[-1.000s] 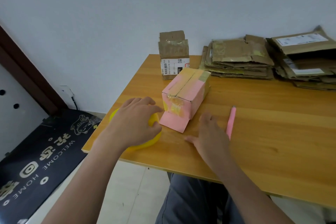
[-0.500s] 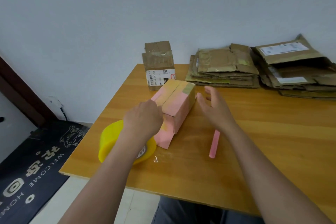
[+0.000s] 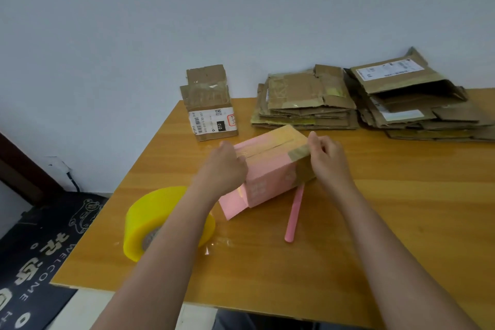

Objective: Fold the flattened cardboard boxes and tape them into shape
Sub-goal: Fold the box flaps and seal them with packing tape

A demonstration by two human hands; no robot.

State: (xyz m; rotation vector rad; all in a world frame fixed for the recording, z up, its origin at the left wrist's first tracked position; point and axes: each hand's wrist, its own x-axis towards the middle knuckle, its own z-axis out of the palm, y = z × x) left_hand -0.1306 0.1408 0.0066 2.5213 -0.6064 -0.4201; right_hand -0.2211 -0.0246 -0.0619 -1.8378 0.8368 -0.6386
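A pink cardboard box (image 3: 270,169) lies on its side in the middle of the wooden table (image 3: 375,222), its top seam taped and one pink flap open at the near end. My left hand (image 3: 227,166) grips the box's near left end with curled fingers. My right hand (image 3: 325,158) holds the far right end, fingers curled over the taped edge. A big yellow tape roll (image 3: 158,220) sits near the table's left front edge, partly behind my left forearm. A pink cutter (image 3: 293,220) lies just in front of the box.
A small brown box (image 3: 211,107) with a shipping label stands upright at the back left. Two stacks of flattened brown cardboard (image 3: 305,99) (image 3: 417,104) lie along the back by the wall. A dark welcome mat (image 3: 40,254) covers the floor left of the table.
My left hand left the tape roll and came onto the box's near end. My right hand rose from the table by the cutter to the box's far end. The view shifted up.
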